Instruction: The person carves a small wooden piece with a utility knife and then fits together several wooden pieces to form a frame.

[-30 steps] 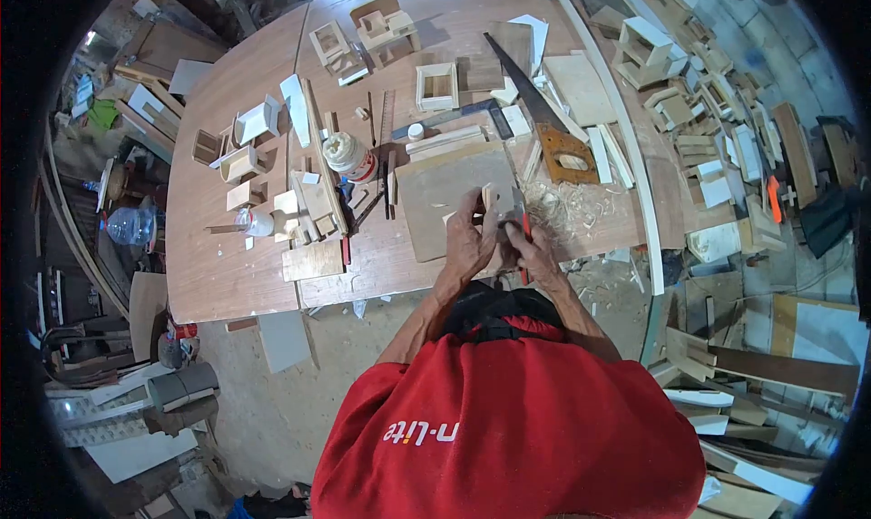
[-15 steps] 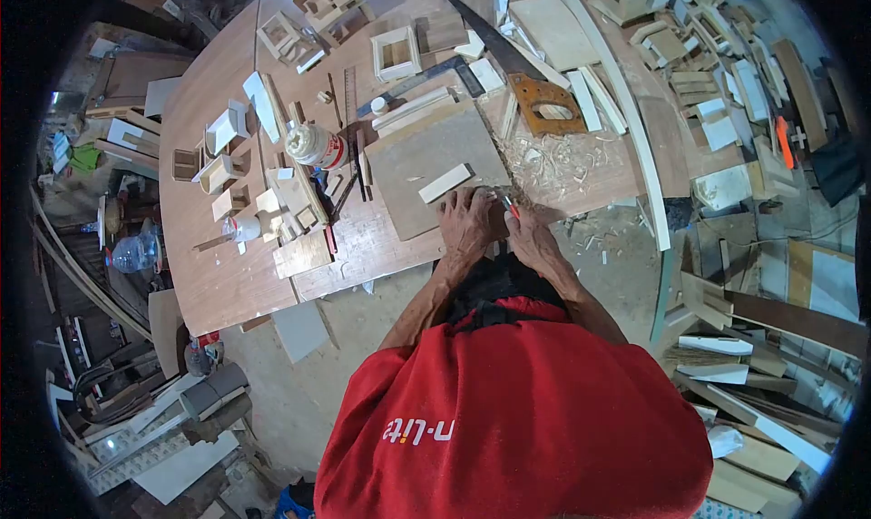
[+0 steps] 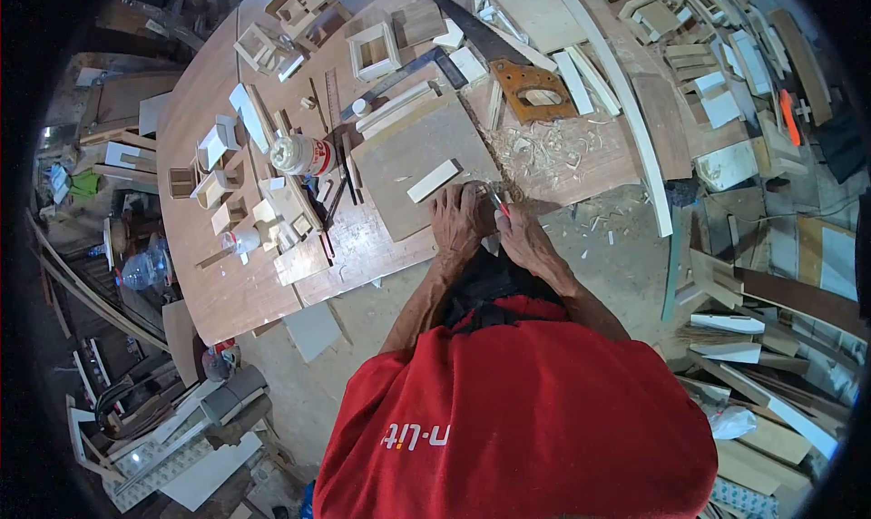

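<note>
Two bare hands met low over the near edge of the worktable, just beyond the red top. The left hand lay palm down with bent fingers at the near corner of a flat board; whether it pinched anything beneath could not be told. The right hand was closed around a slim red-handled tool, its tip beside the left fingertips. Just past those fingertips, a pale wooden block lay flat on the board, slanting and unheld, already cut to a short bar but joined to nothing.

Farther out, curled shavings on the right suggested that a good deal of trimming was done. An open glue jar stood left of the board, and the handsaw lay beyond the shavings, untouched.

Several small pieces already had a built shape: a square frame past the board, an open-sided box to the left, and a larger assembly near the far side. Loose strips beside the saw remained unattached, so the work looked only partly finished, though how much was left could not be judged.
</note>
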The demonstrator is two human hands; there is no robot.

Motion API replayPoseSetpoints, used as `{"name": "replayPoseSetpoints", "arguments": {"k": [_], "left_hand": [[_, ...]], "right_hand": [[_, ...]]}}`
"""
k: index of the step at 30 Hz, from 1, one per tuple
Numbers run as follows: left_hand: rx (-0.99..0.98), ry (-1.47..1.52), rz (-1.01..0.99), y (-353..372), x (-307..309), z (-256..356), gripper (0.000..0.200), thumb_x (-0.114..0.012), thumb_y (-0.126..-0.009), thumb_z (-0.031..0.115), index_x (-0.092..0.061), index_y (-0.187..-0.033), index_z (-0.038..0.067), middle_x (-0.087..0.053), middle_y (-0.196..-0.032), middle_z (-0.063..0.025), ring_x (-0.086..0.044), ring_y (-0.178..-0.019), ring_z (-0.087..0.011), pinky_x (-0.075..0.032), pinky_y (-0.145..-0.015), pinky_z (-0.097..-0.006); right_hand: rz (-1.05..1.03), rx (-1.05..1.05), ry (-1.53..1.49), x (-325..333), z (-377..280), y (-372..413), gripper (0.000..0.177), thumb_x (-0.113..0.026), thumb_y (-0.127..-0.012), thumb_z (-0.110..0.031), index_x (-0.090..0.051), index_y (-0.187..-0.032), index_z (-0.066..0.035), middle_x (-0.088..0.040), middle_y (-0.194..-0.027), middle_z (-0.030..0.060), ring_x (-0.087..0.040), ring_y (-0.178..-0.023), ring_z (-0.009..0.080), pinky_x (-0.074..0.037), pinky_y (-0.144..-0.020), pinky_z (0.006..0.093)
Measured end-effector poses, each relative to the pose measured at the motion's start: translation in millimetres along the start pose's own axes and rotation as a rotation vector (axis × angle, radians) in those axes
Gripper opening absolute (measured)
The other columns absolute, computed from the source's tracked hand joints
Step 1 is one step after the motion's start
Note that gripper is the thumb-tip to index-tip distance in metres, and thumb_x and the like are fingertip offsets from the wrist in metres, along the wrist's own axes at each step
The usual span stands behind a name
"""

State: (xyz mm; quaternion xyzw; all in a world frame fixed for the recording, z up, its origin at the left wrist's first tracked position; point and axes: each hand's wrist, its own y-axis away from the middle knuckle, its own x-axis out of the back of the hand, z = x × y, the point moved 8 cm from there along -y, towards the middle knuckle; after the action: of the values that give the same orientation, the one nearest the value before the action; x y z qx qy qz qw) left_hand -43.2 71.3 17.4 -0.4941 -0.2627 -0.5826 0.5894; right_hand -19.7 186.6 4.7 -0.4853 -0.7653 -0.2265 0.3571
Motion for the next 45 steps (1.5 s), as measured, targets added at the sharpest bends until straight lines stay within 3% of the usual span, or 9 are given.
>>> {"name": "replayPoseSetpoints", "arguments": {"k": [5, 11, 13, 14, 16, 19, 31, 40, 45], "left_hand": [[-0.025, 0.011, -0.013, 0, -2, -1, 0.042, -0.071, -0.071, 0.022, -0.058, -0.108, 0.007, -0.053, -0.101, -0.0113, -0.051, -0.099, -0.0311, -0.038, -0.083, -0.044], [-0.036, -0.022, -0.016, 1, -5, -2, 0.041, -0.069, -0.074, 0.022, -0.057, -0.11, 0.006, -0.052, -0.102, -0.0117, -0.05, -0.1, -0.0314, -0.038, -0.083, -0.0438], [-0.053, -0.036, -0.021, 0, -1, 1, 0.04, -0.068, -0.074, 0.023, -0.058, -0.109, 0.007, -0.052, -0.102, -0.0117, -0.049, -0.101, -0.0316, -0.037, -0.083, -0.044], [-0.055, -0.037, -0.022, -1, -1, 1, 0.04, -0.068, -0.074, 0.023, -0.058, -0.109, 0.007, -0.052, -0.102, -0.0117, -0.049, -0.101, -0.0316, -0.037, -0.083, -0.044], [-0.065, -0.04, -0.016, -1, -2, 2, 0.038, -0.069, -0.074, 0.023, -0.059, -0.107, 0.007, -0.053, -0.101, -0.0108, -0.05, -0.099, -0.0316, -0.037, -0.082, -0.0445], [-0.066, -0.042, -0.007, -2, -3, 2, 0.036, -0.069, -0.073, 0.023, -0.06, -0.105, 0.008, -0.054, -0.099, -0.0097, -0.05, -0.097, -0.0312, -0.037, -0.081, -0.0445], [-0.042, -0.081, -0.026, -1, -8, -3, 0.045, -0.072, -0.068, 0.028, -0.059, -0.106, 0.008, -0.054, -0.098, -0.0098, -0.051, -0.096, -0.0298, -0.039, -0.08, -0.0429], [-0.066, -0.063, -0.032, 0, -7, -3, 0.049, -0.072, -0.066, 0.028, -0.059, -0.109, 0.008, -0.054, -0.098, -0.0106, -0.051, -0.097, -0.0313, -0.038, -0.083, -0.0433], [-0.077, -0.074, -0.008, 1, -10, -7, 0.043, -0.07, -0.069, 0.025, -0.059, -0.108, 0.008, -0.054, -0.099, -0.0105, -0.051, -0.098, -0.0312, -0.039, -0.081, -0.0427]], "right_hand": [[-0.026, -0.016, -0.019, -11, 6, 3, 0.035, -0.058, -0.084, -0.015, -0.054, -0.111, 0.006, -0.05, -0.098, 0.0221, -0.06, -0.08, 0.035, -0.05, -0.067, 0.0423], [0.069, -0.13, -0.146, -16, 15, 1, 0.022, -0.052, -0.091, -0.015, -0.054, -0.1, 0.004, -0.055, -0.074, 0.0219, -0.06, -0.066, 0.0364, -0.049, -0.061, 0.0435], [0.209, 0.045, 0.093, -6, -2, 3, 0.022, -0.049, -0.094, -0.018, -0.053, -0.094, 0.004, -0.057, -0.066, 0.0228, -0.061, -0.063, 0.0396, -0.048, -0.057, 0.0463], [0.211, 0.044, 0.092, -6, -2, 2, 0.022, -0.049, -0.094, -0.018, -0.053, -0.094, 0.004, -0.057, -0.066, 0.0228, -0.061, -0.063, 0.0396, -0.048, -0.057, 0.0463], [0.003, -0.23, -0.039, -12, 8, -4, 0.024, -0.05, -0.094, -0.02, -0.052, -0.093, 0.004, -0.06, -0.069, 0.0256, -0.064, -0.067, 0.0422, -0.048, -0.056, 0.0486], [0.016, -0.409, -0.155, -6, 10, -9, 0.026, -0.049, -0.095, -0.021, -0.051, -0.092, 0.004, -0.061, -0.069, 0.0272, -0.065, -0.069, 0.0436, -0.049, -0.057, 0.0499], [0.184, -0.311, -0.16, -1, 5, 0, 0.026, -0.049, -0.095, -0.023, -0.052, -0.093, 0.003, -0.061, -0.068, 0.0278, -0.063, -0.067, 0.0455, -0.049, -0.059, 0.0524], [0.05, -0.444, -0.177, -11, 11, 0, 0.024, -0.05, -0.094, -0.018, -0.052, -0.094, 0.006, -0.06, -0.079, 0.0282, -0.06, -0.075, 0.0465, -0.047, -0.065, 0.0498], [0.095, -0.409, -0.142, -6, 9, -3, 0.024, -0.049, -0.094, -0.02, -0.052, -0.095, 0.005, -0.06, -0.075, 0.0293, -0.062, -0.074, 0.0462, -0.048, -0.063, 0.051]]}}
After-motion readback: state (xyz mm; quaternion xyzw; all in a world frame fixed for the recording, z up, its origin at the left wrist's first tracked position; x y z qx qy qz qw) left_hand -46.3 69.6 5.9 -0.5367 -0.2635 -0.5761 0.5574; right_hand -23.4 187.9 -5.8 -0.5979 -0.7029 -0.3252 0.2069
